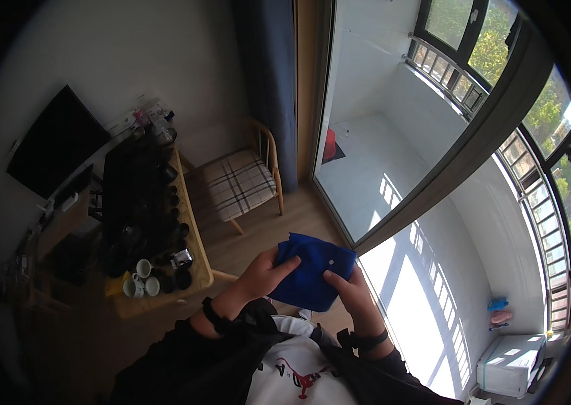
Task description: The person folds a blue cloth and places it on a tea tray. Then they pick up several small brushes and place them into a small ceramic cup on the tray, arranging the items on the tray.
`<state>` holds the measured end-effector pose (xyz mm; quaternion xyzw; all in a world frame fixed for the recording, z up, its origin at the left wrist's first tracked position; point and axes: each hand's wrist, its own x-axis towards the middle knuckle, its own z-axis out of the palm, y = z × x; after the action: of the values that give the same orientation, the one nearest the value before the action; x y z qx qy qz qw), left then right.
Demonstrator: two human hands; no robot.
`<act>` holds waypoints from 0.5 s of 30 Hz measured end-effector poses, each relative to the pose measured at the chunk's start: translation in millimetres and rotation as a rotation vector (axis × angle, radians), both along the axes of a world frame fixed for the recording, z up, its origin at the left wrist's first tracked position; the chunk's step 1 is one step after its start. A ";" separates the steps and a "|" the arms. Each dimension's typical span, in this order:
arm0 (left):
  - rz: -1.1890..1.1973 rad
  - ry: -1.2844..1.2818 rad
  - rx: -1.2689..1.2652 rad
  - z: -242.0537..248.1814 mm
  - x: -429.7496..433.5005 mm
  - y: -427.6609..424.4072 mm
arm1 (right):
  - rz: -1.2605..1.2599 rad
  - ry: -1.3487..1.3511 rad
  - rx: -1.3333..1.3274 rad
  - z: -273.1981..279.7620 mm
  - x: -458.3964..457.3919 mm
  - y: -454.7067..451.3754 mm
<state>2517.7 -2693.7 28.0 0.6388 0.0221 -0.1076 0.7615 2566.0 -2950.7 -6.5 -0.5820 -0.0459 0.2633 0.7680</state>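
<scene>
A folded blue fabric bundle (310, 273) with a small white snap-like dot is held up in front of my body. My left hand (270, 273) grips its left side, thumb lying across the front face. On the right edge my right hand (351, 288) pinches it, the thumb pointing in below the dot. The fingers of both hands are mostly hidden behind the fabric. Its upper left corner looks loose and ragged, while the rest lies fairly flat.
Left of me stands a wooden table (199, 243) crowded with dark items and several white cups (144, 268). A chair with a plaid seat (239, 182) is beyond it. A television (55, 142) is at far left. On my right, a sliding door frame (447, 152) borders a sunlit balcony with a white box (510, 364).
</scene>
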 end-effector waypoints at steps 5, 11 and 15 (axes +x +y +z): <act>0.157 -0.074 0.155 -4.7 25.9 26.1 | 0.242 -0.038 -0.023 0.7 44.1 24.6; 0.247 -0.094 0.123 -16.3 76.3 70.2 | 0.424 -0.077 -0.086 20.3 119.7 62.0; 0.292 -0.054 -0.014 -16.0 115.3 100.1 | 0.422 -0.132 -0.168 27.8 172.0 102.2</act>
<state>2632.9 -2593.7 12.0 0.6263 0.0932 0.0213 0.7737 2738.0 -2848.6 21.3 -0.6372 -0.1947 0.3821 0.6403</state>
